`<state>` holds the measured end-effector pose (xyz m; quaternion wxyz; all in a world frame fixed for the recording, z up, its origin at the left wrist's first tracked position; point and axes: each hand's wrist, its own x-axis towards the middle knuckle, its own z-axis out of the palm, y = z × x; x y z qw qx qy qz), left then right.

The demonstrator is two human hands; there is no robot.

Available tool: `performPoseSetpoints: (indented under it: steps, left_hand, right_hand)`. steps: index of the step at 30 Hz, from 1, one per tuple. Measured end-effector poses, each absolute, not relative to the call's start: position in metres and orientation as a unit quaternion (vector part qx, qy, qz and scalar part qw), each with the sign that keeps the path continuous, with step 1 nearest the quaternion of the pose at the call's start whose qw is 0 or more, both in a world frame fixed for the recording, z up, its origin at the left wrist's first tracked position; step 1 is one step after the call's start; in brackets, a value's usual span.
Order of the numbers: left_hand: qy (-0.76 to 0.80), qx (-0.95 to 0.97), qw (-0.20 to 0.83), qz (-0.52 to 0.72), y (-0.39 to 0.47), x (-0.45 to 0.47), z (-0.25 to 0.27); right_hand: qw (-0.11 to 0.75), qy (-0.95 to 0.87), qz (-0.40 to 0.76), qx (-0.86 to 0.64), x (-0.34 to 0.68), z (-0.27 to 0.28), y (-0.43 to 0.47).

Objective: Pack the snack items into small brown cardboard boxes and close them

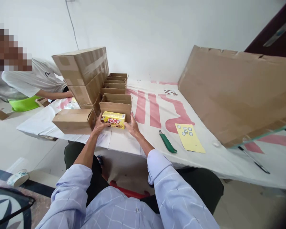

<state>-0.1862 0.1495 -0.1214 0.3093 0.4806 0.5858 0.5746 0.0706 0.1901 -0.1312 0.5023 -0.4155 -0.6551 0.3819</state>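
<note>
A yellow snack box point(119, 121) with red and white lettering stands between my two hands at the front of the table. My left hand point(100, 125) grips its left end, thumb across the lower front. My right hand point(132, 128) is at the right end, with the thumb against the box and the fingers reaching up beside an open cardboard carton point(115, 107). That carton is right behind the yellow box; I cannot tell whether the box sits partly inside it. More open cartons point(113, 90) form a row going back toward the wall.
A closed carton point(72, 121) lies left of my hands, below stacked taped cartons point(79, 68). To the right are a green utility knife point(167, 143), a yellow card point(189, 138) and a large leaning cardboard sheet point(238, 95). A co-worker's arm point(53, 94) rests at the left.
</note>
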Motion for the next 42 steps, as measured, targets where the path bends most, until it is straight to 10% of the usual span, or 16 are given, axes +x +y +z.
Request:
performPoseSetpoints:
  steps: [11,42]
  left_hand:
    - [0.54,0.635,0.027,0.551,0.088,-0.044,-0.111]
    - [0.637,0.585,0.08,0.496,0.124,-0.159,-0.122]
  right_hand:
    - [0.547,-0.496,0.533,-0.414,0.157,-0.136,0.18]
    - [0.463,-0.605,0.487,-0.427,0.09,-0.123,0.18]
